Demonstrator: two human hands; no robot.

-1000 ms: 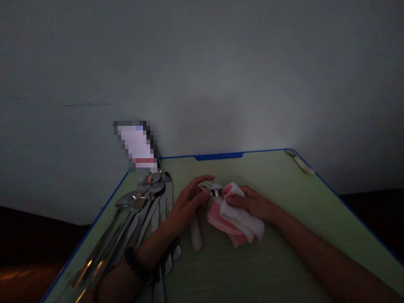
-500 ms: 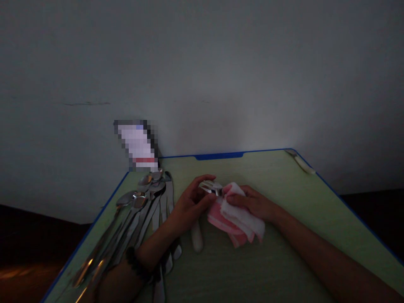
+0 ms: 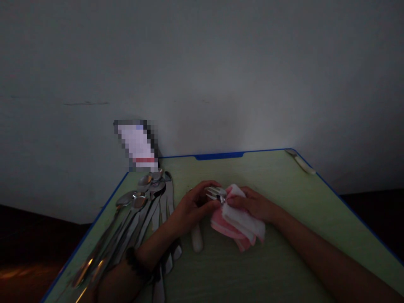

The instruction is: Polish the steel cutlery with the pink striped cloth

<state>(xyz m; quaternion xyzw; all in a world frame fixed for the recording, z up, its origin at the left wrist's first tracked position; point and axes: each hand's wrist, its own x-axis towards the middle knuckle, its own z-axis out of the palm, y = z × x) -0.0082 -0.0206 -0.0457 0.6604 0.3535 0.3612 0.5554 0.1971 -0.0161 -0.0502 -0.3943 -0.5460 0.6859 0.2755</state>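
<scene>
My left hand [image 3: 196, 208] is closed on a metal fork [image 3: 215, 193], its fingers and thumb at the edges of the tined head. My right hand [image 3: 256, 205] grips a pink and white cloth [image 3: 243, 225] around the fork's neck and handle, so the handle is hidden. The tines point left, toward my left palm. Below my left hand, a white handle [image 3: 197, 239] rests on the table; the hand covers its other end.
Several spoons [image 3: 139, 201] and other metal cutlery lie piled on the table's left side. A blurred-out phone-like device [image 3: 137, 145] leans on the wall behind. A utensil with a cream handle [image 3: 304, 164] lies at the far right corner. The green tabletop [image 3: 271, 168] has a blue edge.
Both hands have shifted slightly, bringing the fork a little right and down, with its tined face turned more toward me. The cloth's lower folds have swung slightly right.
</scene>
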